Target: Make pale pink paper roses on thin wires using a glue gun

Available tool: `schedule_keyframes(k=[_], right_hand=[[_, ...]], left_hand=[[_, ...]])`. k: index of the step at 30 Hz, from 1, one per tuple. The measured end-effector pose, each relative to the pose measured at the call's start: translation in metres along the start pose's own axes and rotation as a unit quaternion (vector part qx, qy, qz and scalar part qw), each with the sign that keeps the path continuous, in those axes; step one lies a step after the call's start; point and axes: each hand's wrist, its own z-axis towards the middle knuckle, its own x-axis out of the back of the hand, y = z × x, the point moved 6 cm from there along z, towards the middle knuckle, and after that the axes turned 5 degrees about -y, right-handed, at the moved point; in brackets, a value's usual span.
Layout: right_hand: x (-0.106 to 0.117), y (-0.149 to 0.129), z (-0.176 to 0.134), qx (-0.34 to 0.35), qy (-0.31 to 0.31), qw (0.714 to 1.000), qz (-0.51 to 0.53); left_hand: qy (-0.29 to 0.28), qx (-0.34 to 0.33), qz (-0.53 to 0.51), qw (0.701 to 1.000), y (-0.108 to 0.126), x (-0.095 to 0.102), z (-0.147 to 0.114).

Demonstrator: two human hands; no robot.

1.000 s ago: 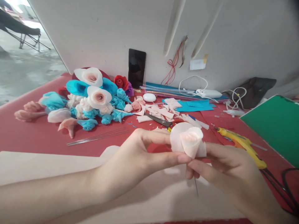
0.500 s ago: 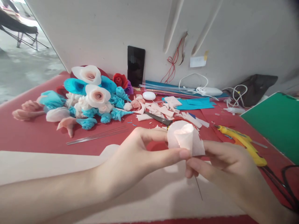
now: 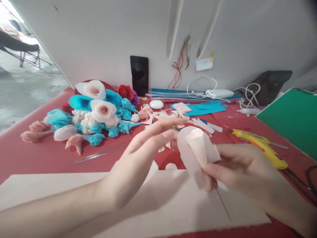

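A pale pink paper flower [image 3: 196,145] with a rolled centre and one wider petal around it is pinched at its base by my right hand [image 3: 235,168]. A thin wire stem [image 3: 224,205] slants down below those fingers. My left hand [image 3: 142,155] is at the flower's left side, its fingers stretched out and its thumb off the base. Its fingertips are close to the petal's left edge; whether one touches behind it I cannot tell. Beneath both hands lies a cream board [image 3: 81,201], with pale paper petals [image 3: 171,166] at its far edge.
Finished paper flowers [image 3: 102,110] are heaped at the left, beside loose wires [image 3: 104,152]. Paper scraps [image 3: 200,125] lie behind the hands. A yellow glue gun [image 3: 260,145] rests at right near a green board [image 3: 292,119]. A phone [image 3: 139,75] leans against the wall.
My left thumb has let go of the flower's base, and the left fingers have straightened. The flower has tilted in my right hand, its wire swinging further right.
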Motion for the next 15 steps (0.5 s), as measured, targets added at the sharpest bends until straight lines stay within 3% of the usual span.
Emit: schedule_keyframes(k=[2, 6, 15], right_hand=[[-0.003, 0.004, 0.002, -0.003, -0.062, 0.997, 0.051], [-0.011, 0.005, 0.002, -0.022, -0.145, 0.981, 0.129], [-0.017, 0.008, 0.001, -0.060, -0.166, 0.977, 0.119]], left_hand=[[-0.035, 0.017, 0.002, 0.999, -0.001, -0.001, 0.002], [-0.130, 0.050, 0.103, 0.985, -0.004, -0.007, 0.002], [-0.131, 0.010, 0.172, 0.976, 0.003, -0.012, 0.002]])
